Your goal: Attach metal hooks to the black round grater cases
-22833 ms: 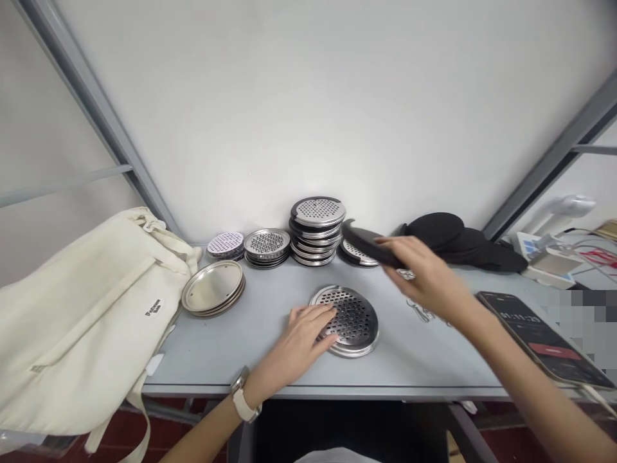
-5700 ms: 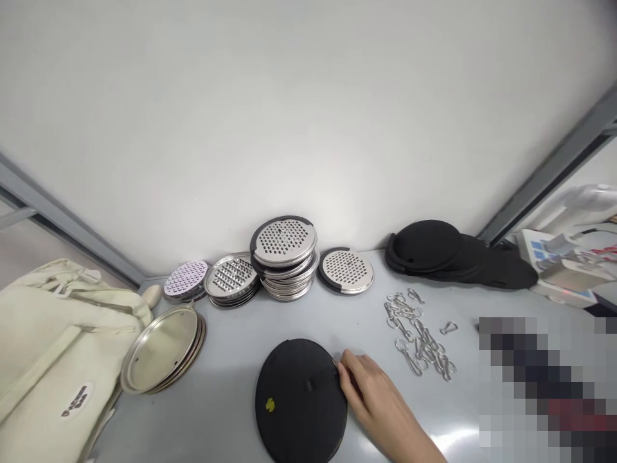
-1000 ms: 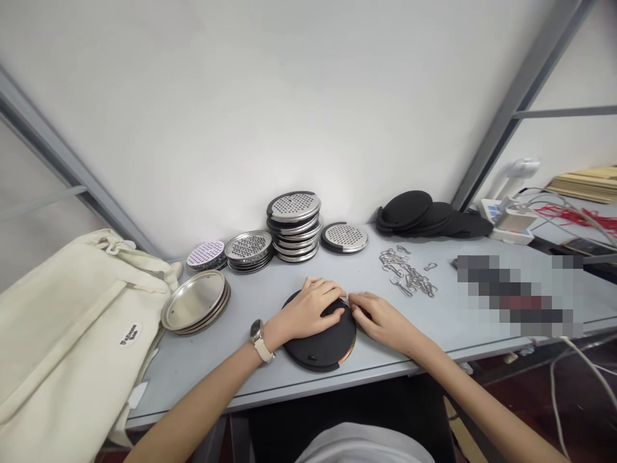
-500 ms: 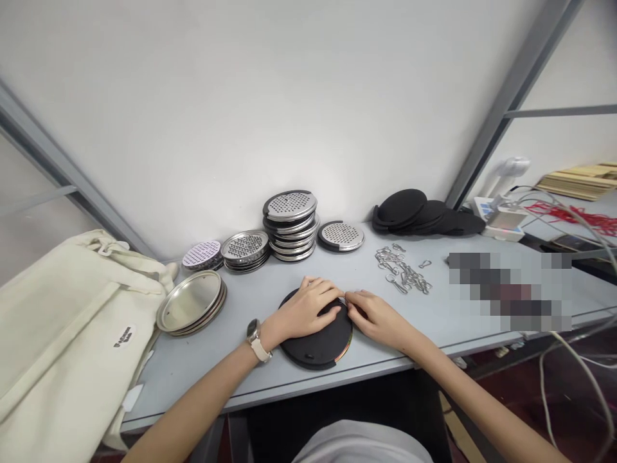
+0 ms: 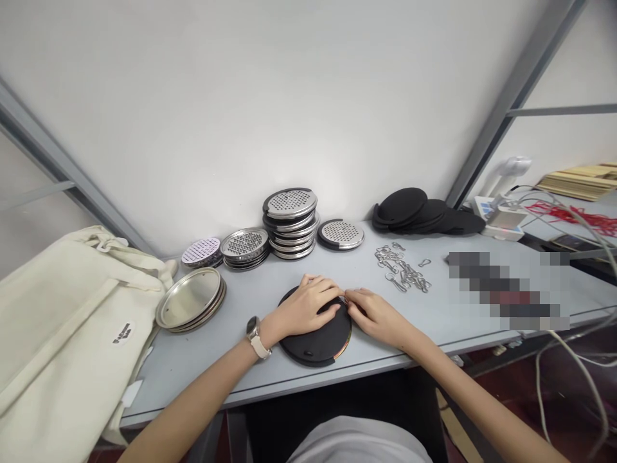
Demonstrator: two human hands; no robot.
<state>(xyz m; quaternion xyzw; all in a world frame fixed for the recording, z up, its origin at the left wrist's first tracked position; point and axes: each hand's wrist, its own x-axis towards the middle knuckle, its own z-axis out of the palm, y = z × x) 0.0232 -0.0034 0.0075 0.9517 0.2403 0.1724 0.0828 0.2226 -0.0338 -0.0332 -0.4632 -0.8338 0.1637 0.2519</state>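
Observation:
A round black disc [image 5: 321,341] with a thin shiny metal rim showing at its lower right lies flat near the table's front edge; it resembles the covered graters behind. My left hand [image 5: 311,307] is laid over its upper part, fingers bent across it and thumb apart on the surface. At the disc's upper right edge, my right hand [image 5: 373,315] has thumb and fingers pinched on a small shiny metal piece [image 5: 343,298], mostly hidden. The fingertips of both hands meet there. Small metal clips [image 5: 407,275] lie in a loose pile to the right.
Behind are a tall stack of round graters [image 5: 292,206], a single grater [image 5: 343,234], lower grater stacks [image 5: 245,244] and metal discs [image 5: 190,299]. Black covers [image 5: 402,207] lean by the wall. A cream bag [image 5: 62,334] hangs over the left side. Cables and red cord [image 5: 578,215] lie right.
The view has shifted slightly. Both hands stay at the same place on the disc, and a little more of the shiny metal piece shows between the fingertips.

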